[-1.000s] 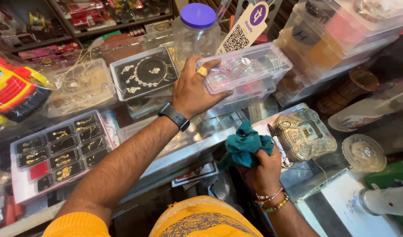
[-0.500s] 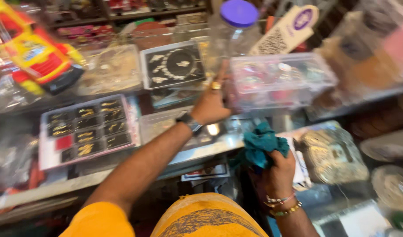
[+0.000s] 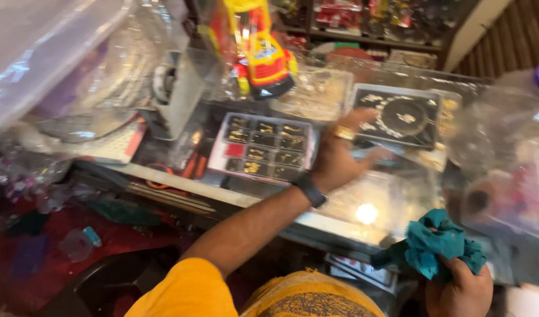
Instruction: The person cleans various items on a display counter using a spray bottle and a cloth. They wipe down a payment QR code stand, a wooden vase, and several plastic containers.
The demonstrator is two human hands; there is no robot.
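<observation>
Spreading loosely apart, the left hand [image 3: 340, 155] hovers over the glass counter [image 3: 316, 226], just beside the tray of gold earrings [image 3: 263, 148] and near a black necklace box [image 3: 398, 114]; the right hand [image 3: 460, 287] is clamped around a teal cloth [image 3: 437, 243] at the counter's near edge.

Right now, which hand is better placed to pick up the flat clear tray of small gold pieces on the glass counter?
Left. The left hand hovers open beside the tray; the right hand is lower, clutching a teal cloth.
</observation>
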